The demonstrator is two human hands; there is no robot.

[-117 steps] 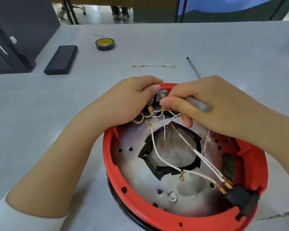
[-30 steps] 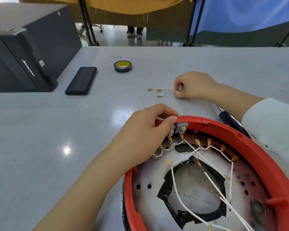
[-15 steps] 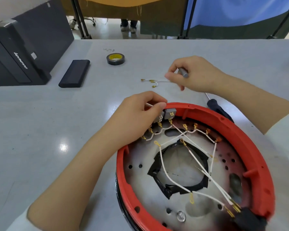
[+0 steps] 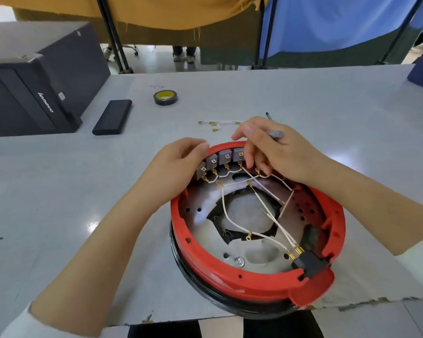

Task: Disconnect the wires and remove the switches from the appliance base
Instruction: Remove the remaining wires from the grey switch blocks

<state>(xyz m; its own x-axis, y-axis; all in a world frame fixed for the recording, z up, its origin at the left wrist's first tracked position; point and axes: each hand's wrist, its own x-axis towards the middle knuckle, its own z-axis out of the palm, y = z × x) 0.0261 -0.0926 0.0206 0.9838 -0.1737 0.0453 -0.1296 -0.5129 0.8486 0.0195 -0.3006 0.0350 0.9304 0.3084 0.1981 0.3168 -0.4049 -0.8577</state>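
Observation:
The round red appliance base (image 4: pixel 205 262) lies open in front of me. Several grey switches (image 4: pixel 224 157) line its far rim, linked by short white wires (image 4: pixel 222 174) with gold terminals. Longer white wires (image 4: pixel 226 213) run across the metal plate to a black connector (image 4: pixel 308 263) at the near right. My left hand (image 4: pixel 176 169) grips the far rim just left of the switches. My right hand (image 4: pixel 276 154) holds a grey-handled screwdriver (image 4: pixel 276 134) in its palm, while its fingertips reach down to a terminal beside the rightmost visible switch. Further switches are hidden under this hand.
Loose removed wires (image 4: pixel 217 123) lie on the grey table (image 4: pixel 327 113) beyond the base. Farther back sit a roll of black tape (image 4: pixel 165 97), a flat black block (image 4: pixel 112 120) and a black computer case (image 4: pixel 34 93). The table's front edge is near the base.
My right hand came back from the loose wires on the table to the switch row, still with the screwdriver. My left hand shifted left along the rim, uncovering the switches.

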